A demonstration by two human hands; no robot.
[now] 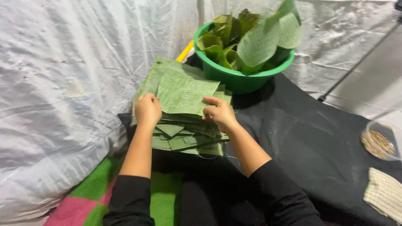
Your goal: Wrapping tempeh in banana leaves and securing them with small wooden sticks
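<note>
A thick stack of cut green leaf pieces (184,140) lies on a black cloth in front of me. On top rests a roughly square leaf piece (184,92). My left hand (147,109) grips that top piece at its left edge. My right hand (219,114) pinches its right lower edge, thumb on top. Both forearms reach forward from black sleeves. Behind the stack stands a green plastic bowl (243,79) filled with larger curled leaves.
A white plastic sheet (63,83) covers the left and back. A black cloth (310,142) spreads to the right, with a clear bowl of small brown bits (379,142) and a checked cloth (383,194). A green and pink mat (92,196) lies at the lower left.
</note>
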